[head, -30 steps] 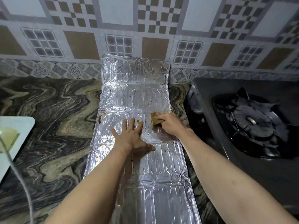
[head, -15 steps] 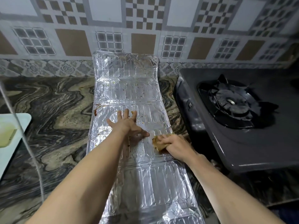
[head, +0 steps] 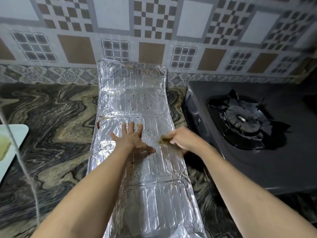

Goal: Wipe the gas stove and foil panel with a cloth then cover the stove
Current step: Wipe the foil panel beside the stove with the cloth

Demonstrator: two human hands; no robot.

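Note:
A long silver foil panel (head: 137,194) lies flat on the marbled counter, its far end bent up against the tiled wall. Brown grease spots dot its middle sections. My left hand (head: 133,140) presses flat on the panel's middle with fingers spread. My right hand (head: 185,140), blurred by motion, grips a small brownish cloth (head: 164,140) against the foil near the panel's right edge. The black gas stove (head: 257,152) sits to the right, its burner grate (head: 240,121) uncovered.
The dark swirled stone counter (head: 51,134) spreads left of the panel. A pale tray-like object (head: 15,134) sits at the left edge, crossed by a thin whitish cord (head: 22,165). The patterned tile wall (head: 154,31) closes off the back.
My right hand with the cloth went from the fold line toward me, then back up along the panel's right side. My left hand stays pressed on the foil. The view shifted slightly.

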